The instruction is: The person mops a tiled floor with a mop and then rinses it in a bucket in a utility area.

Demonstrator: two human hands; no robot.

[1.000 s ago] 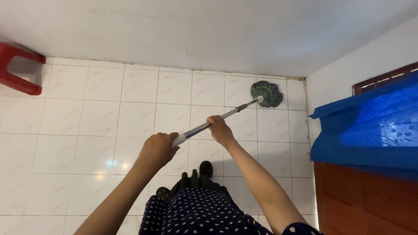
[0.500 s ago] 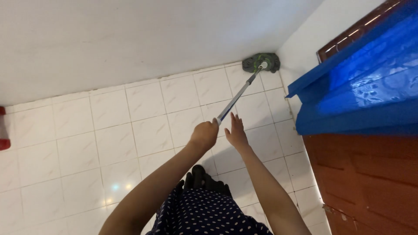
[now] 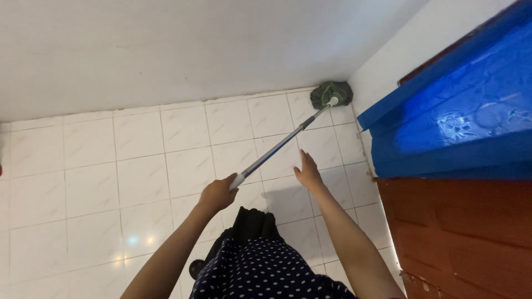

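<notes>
A mop with a long silver and blue pole runs from my left hand up to the far right corner of the room. Its round grey-green head lies on the white tiled floor where the two walls meet. My left hand is closed around the white end of the pole. My right hand hovers to the right of the pole with its fingers stretched out, holding nothing and not touching the pole.
A white wall runs along the far edge of the floor. At the right stand a blue cloth-covered surface and a red-brown wooden panel. My dark dotted dress fills the bottom centre.
My right hand has let go of the pole and opened beside it. The mop head slid into the corner. My left hand now grips the pole's end lower down, and the view has turned right.
</notes>
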